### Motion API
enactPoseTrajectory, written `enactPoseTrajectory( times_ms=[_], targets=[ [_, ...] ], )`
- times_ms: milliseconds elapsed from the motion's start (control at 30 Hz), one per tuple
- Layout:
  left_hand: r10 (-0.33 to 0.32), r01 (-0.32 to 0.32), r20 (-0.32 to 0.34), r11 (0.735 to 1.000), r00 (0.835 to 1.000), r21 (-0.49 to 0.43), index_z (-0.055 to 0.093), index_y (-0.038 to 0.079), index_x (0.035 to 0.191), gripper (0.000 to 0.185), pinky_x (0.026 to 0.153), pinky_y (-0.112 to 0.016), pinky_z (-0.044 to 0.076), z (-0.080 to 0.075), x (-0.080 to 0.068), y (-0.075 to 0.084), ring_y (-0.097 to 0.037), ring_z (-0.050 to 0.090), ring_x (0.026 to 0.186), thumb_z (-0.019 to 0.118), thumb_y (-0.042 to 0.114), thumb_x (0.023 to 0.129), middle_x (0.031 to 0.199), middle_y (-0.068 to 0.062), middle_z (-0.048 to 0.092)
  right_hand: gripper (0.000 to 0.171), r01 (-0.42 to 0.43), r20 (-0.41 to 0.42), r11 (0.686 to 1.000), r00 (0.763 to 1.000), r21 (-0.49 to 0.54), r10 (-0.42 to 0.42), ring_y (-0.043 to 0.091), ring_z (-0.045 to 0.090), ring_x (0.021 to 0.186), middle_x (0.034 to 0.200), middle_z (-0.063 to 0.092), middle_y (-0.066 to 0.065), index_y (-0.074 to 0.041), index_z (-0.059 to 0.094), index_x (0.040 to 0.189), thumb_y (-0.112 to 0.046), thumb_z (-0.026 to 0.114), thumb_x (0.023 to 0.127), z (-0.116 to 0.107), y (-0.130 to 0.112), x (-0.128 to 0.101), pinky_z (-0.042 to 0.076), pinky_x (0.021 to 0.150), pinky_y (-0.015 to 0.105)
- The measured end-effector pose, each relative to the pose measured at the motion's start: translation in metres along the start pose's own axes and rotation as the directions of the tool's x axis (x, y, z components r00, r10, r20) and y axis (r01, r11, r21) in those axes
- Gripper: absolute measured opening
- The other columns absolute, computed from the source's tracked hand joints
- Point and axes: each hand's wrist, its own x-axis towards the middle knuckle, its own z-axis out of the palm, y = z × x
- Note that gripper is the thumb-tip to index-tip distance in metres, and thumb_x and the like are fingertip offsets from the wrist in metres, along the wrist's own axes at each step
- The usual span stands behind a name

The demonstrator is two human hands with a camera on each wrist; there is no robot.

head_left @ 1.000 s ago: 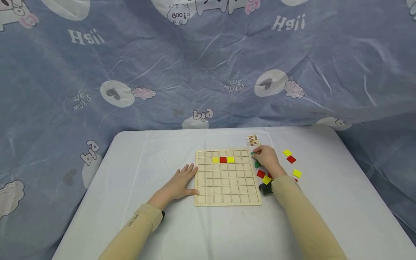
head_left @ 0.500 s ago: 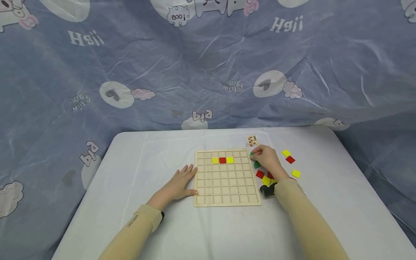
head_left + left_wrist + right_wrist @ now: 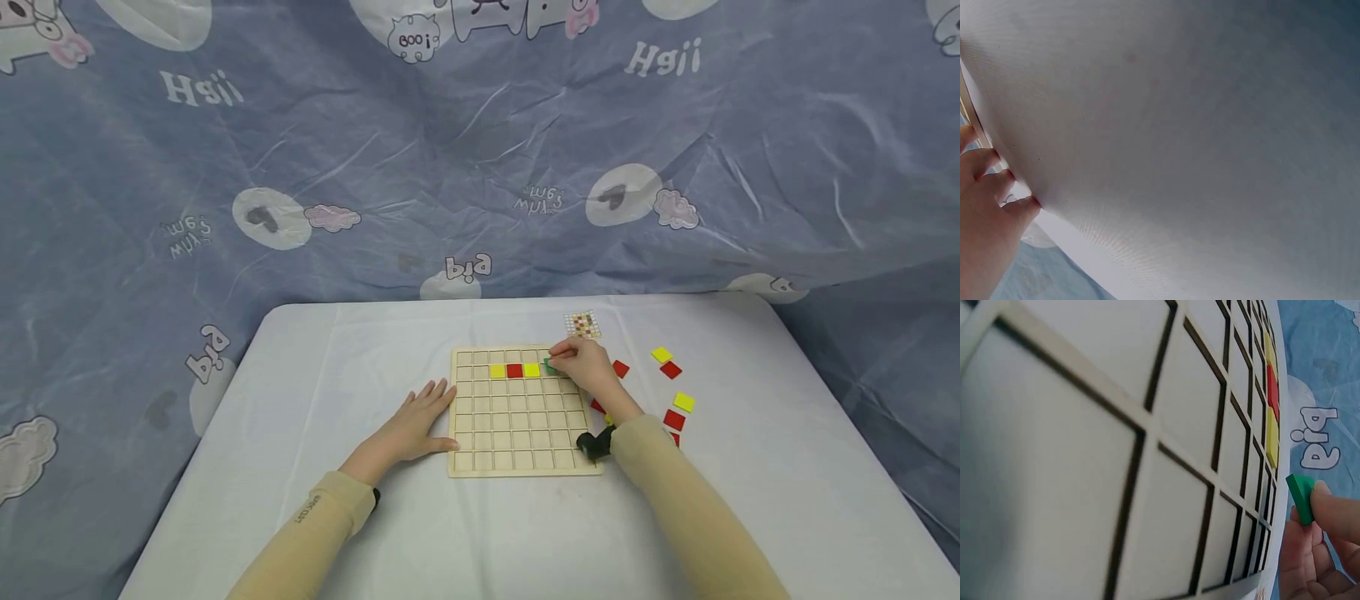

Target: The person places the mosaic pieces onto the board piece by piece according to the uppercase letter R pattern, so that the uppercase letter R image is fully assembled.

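A square wooden grid board (image 3: 501,423) lies on the white table. In one of its upper rows sit a yellow tile (image 3: 497,372), a red tile (image 3: 514,371) and another yellow tile (image 3: 532,370), side by side. Between thumb and fingers my right hand (image 3: 588,368) pinches a green tile (image 3: 1301,499); in the head view this tile is over the board, just right of the second yellow one. My left hand (image 3: 415,425), fingers spread, rests against the board's left edge. The left wrist view shows its fingers (image 3: 997,181) by that edge.
Loose tiles lie right of the board, among them a yellow tile (image 3: 684,402) and a red tile (image 3: 671,370); the right arm hides some others. Behind the board lies a small card (image 3: 582,324) with a coloured grid. A patterned cloth (image 3: 420,167) hangs behind the table.
My right hand has moved left from beside the board to over its upper right part, carrying the green tile. More red tiles now show at the right. The left hand stays put.
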Motion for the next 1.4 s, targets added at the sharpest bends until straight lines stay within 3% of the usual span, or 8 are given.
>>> enactPoseTrajectory(
  times_ms=[367,1100,1267,1400],
  targets=[
    [0.005,-0.005,-0.001,1.0,1.0,0.006,0.021,0.014,0.158,0.096,0.124,-0.055,0.011,0.001,0.001,-0.001,-0.031,0.008,0.154,0.069,0.053,0.085,0.166,-0.009,0.013,0.013,-0.024,-0.034,0.999,0.999,-0.035,0.023,0.025,0.065,0.09,0.102,0.071,0.014,-0.005,0.072,0.102,-0.013,0.07,0.091,0.016,-0.001,0.0,0.054,0.078,0.036],
    [0.009,-0.009,0.001,1.0,1.0,0.004,0.021,0.013,0.158,0.097,0.124,-0.055,0.011,0.0,0.001,0.0,-0.032,0.008,0.154,0.07,0.053,0.085,0.166,-0.011,0.013,0.009,0.009,-0.099,0.992,0.995,-0.124,-0.022,0.023,0.063,0.08,0.09,0.071,0.012,-0.003,0.074,0.096,-0.006,0.073,0.087,0.022,-0.001,-0.001,0.053,0.074,0.035],
    [0.011,-0.011,-0.008,1.0,1.0,-0.007,0.023,0.012,0.158,0.096,0.124,-0.056,0.011,0.0,0.001,0.0,-0.032,0.009,0.154,0.07,0.052,0.085,0.165,-0.012,0.014,0.017,0.016,-0.054,0.993,0.998,-0.114,-0.022,0.027,0.065,0.091,0.102,0.072,0.015,-0.002,0.072,0.105,-0.008,0.07,0.09,0.016,-0.003,-0.006,0.055,0.081,0.039],
    [0.013,-0.014,-0.007,1.0,1.0,-0.014,0.022,0.012,0.158,0.095,0.124,-0.055,0.01,-0.001,-0.001,0.0,-0.032,0.008,0.154,0.07,0.051,0.085,0.166,-0.011,0.014,0.025,-0.031,-0.029,0.996,0.999,-0.084,0.028,0.03,0.065,0.099,0.113,0.07,0.016,-0.003,0.07,0.116,-0.015,0.067,0.093,0.001,-0.003,-0.011,0.056,0.084,0.04]
  ],
)
